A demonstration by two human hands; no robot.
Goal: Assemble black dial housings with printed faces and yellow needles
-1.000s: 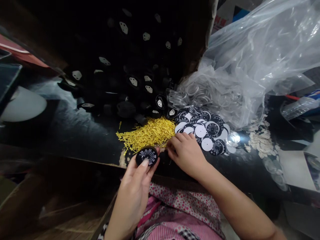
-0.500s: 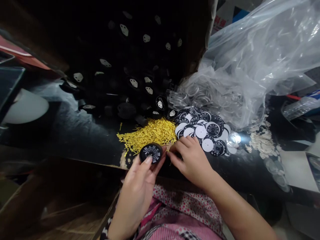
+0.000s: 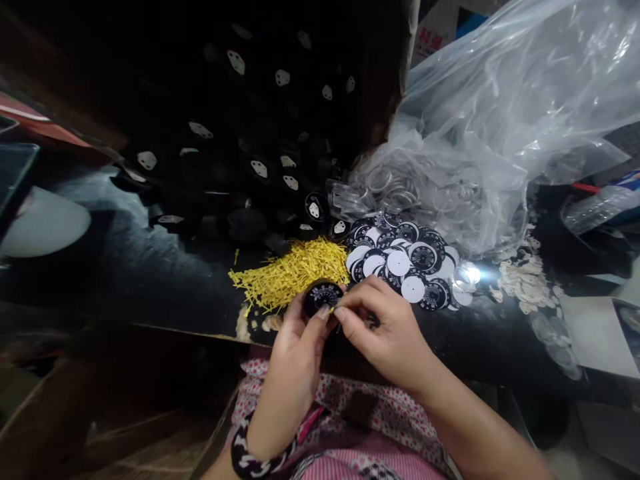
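Observation:
My left hand (image 3: 293,353) grips a round black dial housing (image 3: 323,295) with a printed scale face, held just above the table's front edge. My right hand (image 3: 383,327) pinches something small at the dial's right rim, fingertips touching it; a speck of yellow shows there, but I cannot make out what it is. Just behind the hands lies a heap of thin yellow pointers (image 3: 290,272). To its right is a pile of round dial faces (image 3: 407,260), some printed black, some showing white backs.
Several black housings with white backs (image 3: 260,170) spill from a dark box at the back. A clear plastic bag (image 3: 490,133) holds transparent rings (image 3: 395,190). Pale scraps (image 3: 523,280) lie at the right. The black table edge (image 3: 150,317) runs across near my lap.
My left hand carried the dial rightward and up. My right hand left the yellow heap and came to the dial's rim, fingers now pinched against it.

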